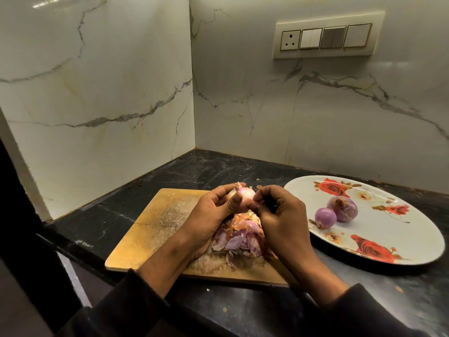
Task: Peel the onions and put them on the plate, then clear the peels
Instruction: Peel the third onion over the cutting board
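Observation:
My left hand [213,212] grips a pale pink onion [244,194] above the wooden cutting board [158,222]. My right hand [279,215] pinches at the onion's near right side with thumb and fingertips. A heap of purple and orange peels [239,238] lies on the board under both hands. Two peeled purple onions [325,217] [341,209] sit touching each other on the white plate [401,239] with red roses, to the right of the board.
The black stone counter [218,171] fills a corner between two marble walls. A switch panel with a socket [325,37] hangs on the right wall. The counter's front edge [73,242] drops off at the left. Small peel scraps dot the counter.

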The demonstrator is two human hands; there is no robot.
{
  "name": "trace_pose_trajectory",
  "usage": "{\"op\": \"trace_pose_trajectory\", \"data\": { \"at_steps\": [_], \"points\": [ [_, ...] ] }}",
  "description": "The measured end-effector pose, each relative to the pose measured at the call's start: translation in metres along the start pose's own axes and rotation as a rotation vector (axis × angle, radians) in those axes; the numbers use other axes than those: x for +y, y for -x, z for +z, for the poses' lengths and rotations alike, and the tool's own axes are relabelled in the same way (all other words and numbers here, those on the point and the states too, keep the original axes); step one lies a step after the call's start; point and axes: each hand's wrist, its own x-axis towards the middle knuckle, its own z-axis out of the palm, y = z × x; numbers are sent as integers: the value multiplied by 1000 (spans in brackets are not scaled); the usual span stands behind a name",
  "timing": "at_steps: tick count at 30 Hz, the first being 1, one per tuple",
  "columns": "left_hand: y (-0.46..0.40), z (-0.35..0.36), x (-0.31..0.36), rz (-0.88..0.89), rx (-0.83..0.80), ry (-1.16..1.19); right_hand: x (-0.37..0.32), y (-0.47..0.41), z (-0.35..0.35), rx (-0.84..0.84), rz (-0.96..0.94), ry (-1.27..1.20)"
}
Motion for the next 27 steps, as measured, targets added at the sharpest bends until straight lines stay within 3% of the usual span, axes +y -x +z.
{"op": "trace_pose_trajectory", "data": {
  "at_steps": [10,17,27],
  "points": [
    [-2,0,-1,-6,29,-45,-5,4,7,43,-173,173],
    [-1,-1,1,25,6,-26,-4,4,3,16,-51,51],
    [-1,-2,-2,27,-65,-94,-3,-2,2,-7,-49,61]
  ]
}}
